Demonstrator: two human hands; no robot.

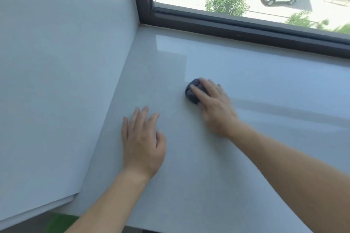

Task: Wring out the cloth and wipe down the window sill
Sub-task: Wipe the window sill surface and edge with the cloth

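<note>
**Q:** Where does the cloth lie, and what bears on it?

**A:** The dark cloth (pixel 192 92), bunched into a wad, rests on the pale window sill (pixel 246 66), well apart from the dark window frame (pixel 227 26). The right hand (pixel 216 106) presses it with fingers laid nearly straight over the top, likely so that the force goes down into the surface. The hand is blurred and its thumb cannot be made out

**Q:** And the other hand?

**A:** The left hand (pixel 143 143) lies flat on the sill near the side wall (pixel 56 62), fingers spread, holding nothing; probably a brace for the reach. Faint damp streaks (pixel 284 109) right of the right hand suggest wiping is under way, the wall-side corner not yet covered
</note>
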